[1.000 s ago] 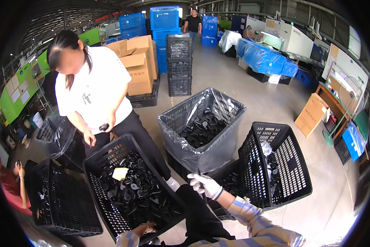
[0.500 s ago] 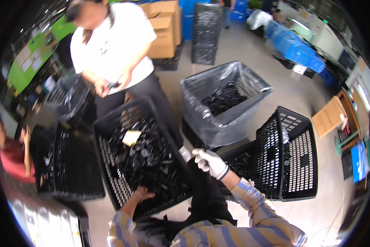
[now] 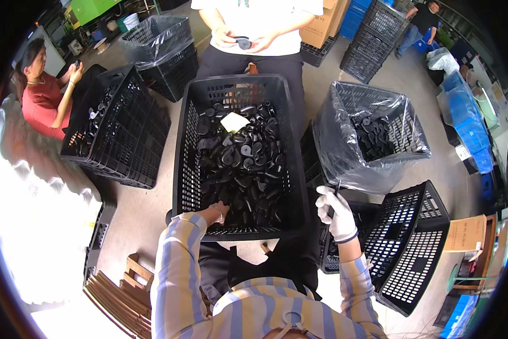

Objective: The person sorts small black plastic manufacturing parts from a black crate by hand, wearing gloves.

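Observation:
A black plastic crate [image 3: 180, 169] stands in front of me, holding many small, glossy black moulded parts [image 3: 248, 150] with rounded ends. My left hand [image 3: 219, 212] is bare and reaches into its near left part. The fingers dip among the black parts, and whether they grip one is hidden. Outside the crate's right side I hold up my right hand [image 3: 340, 219] in a white glove. Its fingers are closed round a slim dark tool [image 3: 338, 188] whose thin tip points up; its exact kind is unclear. A pale yellow piece of paper [image 3: 234, 122] lies on the parts.
Opposite, a person in a white shirt [image 3: 254, 28] handles a black part [image 3: 243, 43]. To the right stand a bag-lined crate [image 3: 336, 152] of black parts and a tilted crate [image 3: 412, 248]. At left are another parts crate [image 3: 135, 121] and a person in red [image 3: 43, 104].
The view has swung, so the crate now sits upright in the middle. My left hand remains among the parts, and my right hand still holds the slim tool beside the crate.

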Tool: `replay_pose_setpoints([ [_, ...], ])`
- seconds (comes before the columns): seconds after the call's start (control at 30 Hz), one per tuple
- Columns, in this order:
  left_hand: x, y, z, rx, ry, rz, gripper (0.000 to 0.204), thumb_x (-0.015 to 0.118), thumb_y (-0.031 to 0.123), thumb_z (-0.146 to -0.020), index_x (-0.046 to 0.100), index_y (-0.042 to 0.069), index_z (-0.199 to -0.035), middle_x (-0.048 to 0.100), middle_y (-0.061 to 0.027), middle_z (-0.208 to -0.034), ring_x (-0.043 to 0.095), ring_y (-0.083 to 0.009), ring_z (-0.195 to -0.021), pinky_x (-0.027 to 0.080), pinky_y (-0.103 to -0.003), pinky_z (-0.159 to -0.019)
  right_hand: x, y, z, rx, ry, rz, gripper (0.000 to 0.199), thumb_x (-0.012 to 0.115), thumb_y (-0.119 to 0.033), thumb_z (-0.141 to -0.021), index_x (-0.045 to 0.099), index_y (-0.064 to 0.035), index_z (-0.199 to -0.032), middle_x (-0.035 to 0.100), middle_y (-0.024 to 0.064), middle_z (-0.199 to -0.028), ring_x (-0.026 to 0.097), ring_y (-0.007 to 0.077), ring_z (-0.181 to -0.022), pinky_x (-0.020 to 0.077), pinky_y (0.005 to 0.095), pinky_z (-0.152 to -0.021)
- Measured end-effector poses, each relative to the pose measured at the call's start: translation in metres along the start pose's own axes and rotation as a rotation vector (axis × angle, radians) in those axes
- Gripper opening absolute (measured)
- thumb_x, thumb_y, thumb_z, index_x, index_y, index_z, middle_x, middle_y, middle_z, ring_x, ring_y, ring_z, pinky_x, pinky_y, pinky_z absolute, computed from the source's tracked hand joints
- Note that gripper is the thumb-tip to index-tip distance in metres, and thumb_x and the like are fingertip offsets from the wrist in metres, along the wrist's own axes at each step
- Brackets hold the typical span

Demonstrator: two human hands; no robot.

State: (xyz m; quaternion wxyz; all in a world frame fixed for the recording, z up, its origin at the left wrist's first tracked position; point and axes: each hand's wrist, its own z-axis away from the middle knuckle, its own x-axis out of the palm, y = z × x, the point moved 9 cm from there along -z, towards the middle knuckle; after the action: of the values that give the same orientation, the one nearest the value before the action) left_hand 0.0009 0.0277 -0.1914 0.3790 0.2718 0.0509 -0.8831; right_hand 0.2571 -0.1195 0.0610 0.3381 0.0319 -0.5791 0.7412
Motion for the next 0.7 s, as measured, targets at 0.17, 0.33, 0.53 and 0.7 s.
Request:
replay_pose_setpoints([
  [0.17, -0.010, 0.000, 0.006, 0.053, 0.101, 0.106, 0.056, 0.068, 0.017, -0.058, 0.052, 0.013, -0.111, 0.053, -0.0150, -0.109, 0.053, -0.0291, -0.099, 0.045, -0.036, -0.081, -0.018, 0.016, 0.003, 0.077, 0.092, 0.009, 0.027, 0.048, -0.024, -0.085, 0.052, -0.0022, -0.101, 0.054, 0.0021, -0.069, 0.046, 0.0063, -0.050, 0.0288, 0.0154, -0.038],
  [0.33, -0.100, -0.018, 0.059, 0.038, 0.531, 0.794, 0.044, 0.072, 0.017, -0.056, 0.059, 0.008, -0.097, 0.060, -0.0102, -0.084, 0.058, -0.0200, -0.078, 0.046, -0.029, -0.072, 0.021, 0.020, -0.009, 0.107, -0.044, 0.138, 0.021, 0.048, -0.018, -0.086, 0.053, -0.0030, -0.099, 0.054, 0.0009, -0.070, 0.046, 0.0044, -0.050, 0.0286, 0.0147, -0.038],
  [0.53, -0.134, 0.021, 0.138, 0.486, 0.618, 1.768, 0.025, 0.069, 0.008, -0.071, 0.058, 0.000, -0.092, 0.059, -0.0018, -0.079, 0.055, -0.0094, -0.073, 0.046, -0.022, -0.067, 0.092, 0.029, -0.033, -0.134, -0.236, 0.421, 0.028, 0.056, -0.010, -0.080, 0.051, -0.0008, -0.106, 0.049, -0.0022, -0.074, 0.043, 0.0018, -0.060, 0.0402, 0.0173, -0.056],
  [0.7, -0.143, 0.074, 0.205, 0.906, 0.746, 1.791, 0.042, 0.062, -0.002, -0.074, 0.041, 0.004, -0.110, 0.058, -0.0045, -0.086, 0.055, -0.0093, -0.076, 0.046, -0.020, -0.067, 0.130, 0.017, -0.029, -0.108, -0.333, 0.543, 0.029, 0.059, -0.012, -0.078, 0.051, -0.0017, -0.104, 0.051, -0.0024, -0.071, 0.047, 0.0033, -0.056, 0.0394, 0.0181, -0.052],
])
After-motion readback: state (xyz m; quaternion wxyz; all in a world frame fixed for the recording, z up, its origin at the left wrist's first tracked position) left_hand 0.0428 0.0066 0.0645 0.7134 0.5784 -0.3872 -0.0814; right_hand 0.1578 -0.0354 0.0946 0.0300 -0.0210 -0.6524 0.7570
